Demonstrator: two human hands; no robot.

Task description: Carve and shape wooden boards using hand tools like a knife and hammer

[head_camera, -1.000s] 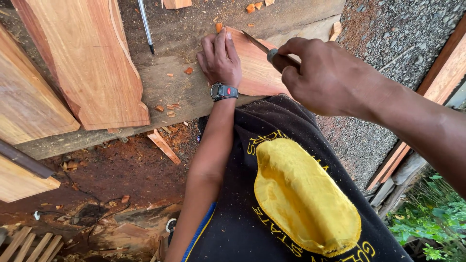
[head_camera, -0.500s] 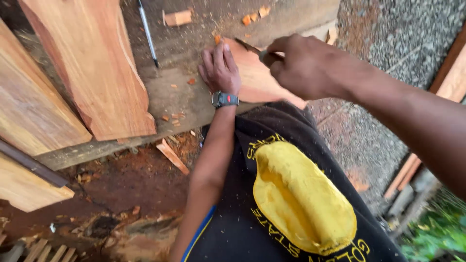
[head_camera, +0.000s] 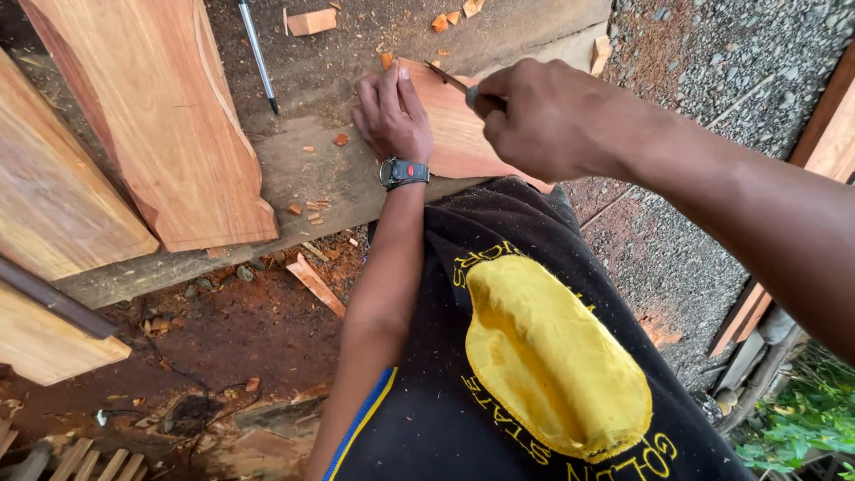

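You wear a black wristwatch [head_camera: 405, 172] with a red accent, and black clothing [head_camera: 552, 374] bearing a yellow patch [head_camera: 552, 356] at five o'clock.

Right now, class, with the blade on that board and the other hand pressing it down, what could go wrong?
1. The blade in the right hand works right beside the left hand's fingers, which lie flat on the board; a slip could cut them.
2. The board overhangs the bench edge above the lap, so it may tip or shift under pressure.
3. Chips litter the bench and could unsettle the board.
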